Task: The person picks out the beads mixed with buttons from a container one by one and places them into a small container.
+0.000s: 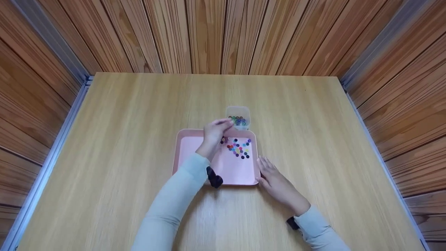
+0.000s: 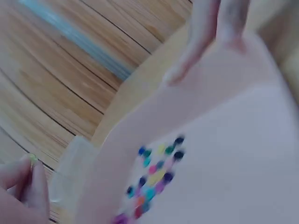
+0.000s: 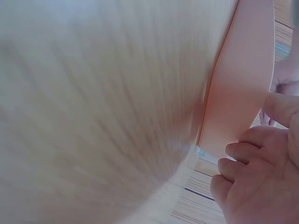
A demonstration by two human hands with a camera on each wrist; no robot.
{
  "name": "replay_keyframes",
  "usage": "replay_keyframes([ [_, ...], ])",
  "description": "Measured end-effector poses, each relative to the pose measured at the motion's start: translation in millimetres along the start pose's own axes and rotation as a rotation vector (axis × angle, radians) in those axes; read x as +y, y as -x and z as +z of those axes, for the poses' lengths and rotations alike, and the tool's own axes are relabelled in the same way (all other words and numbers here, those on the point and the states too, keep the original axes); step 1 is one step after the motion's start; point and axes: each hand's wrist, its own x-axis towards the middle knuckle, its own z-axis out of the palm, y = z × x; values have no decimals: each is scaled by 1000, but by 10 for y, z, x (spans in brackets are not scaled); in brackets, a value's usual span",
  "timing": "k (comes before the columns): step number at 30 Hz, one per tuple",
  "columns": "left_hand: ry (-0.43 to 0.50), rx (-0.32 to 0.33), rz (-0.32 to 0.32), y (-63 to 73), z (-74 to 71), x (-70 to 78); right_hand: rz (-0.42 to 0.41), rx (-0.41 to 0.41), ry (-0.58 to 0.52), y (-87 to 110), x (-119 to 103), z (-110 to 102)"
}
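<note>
My left hand [image 1: 216, 134] reaches over the back of the pink tray [image 1: 195, 131], near the small clear container [image 1: 243, 110]. Between its thumb and fingertip it pinches a tiny yellow-green bead [image 2: 32, 157], seen in the left wrist view. Several beads [image 1: 239, 120] lie inside the container, just behind the tray's back rim. Many-coloured beads [image 1: 240, 150] are scattered across the tray's back right part, some partly hidden by the left hand. My right hand [image 1: 278, 183] touches the tray's right wall near the front corner, its fingers extended and holding nothing.
The tray stands on a light wooden table [image 1: 320, 139]. Wooden panel walls [image 1: 209, 35] enclose the back and both sides, with grey metal rails [image 1: 52, 153] along the side edges. Dark straps sit on both wrists.
</note>
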Motion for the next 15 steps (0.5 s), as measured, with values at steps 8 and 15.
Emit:
replay_keyframes([
  [8, -883, -87, 450, -115, 123, 197, 7, -9, -4, -1, -3, -3],
  [15, -1005, -85, 463, -196, 167, 145, 4, 1, -9, 6, 9, 14],
])
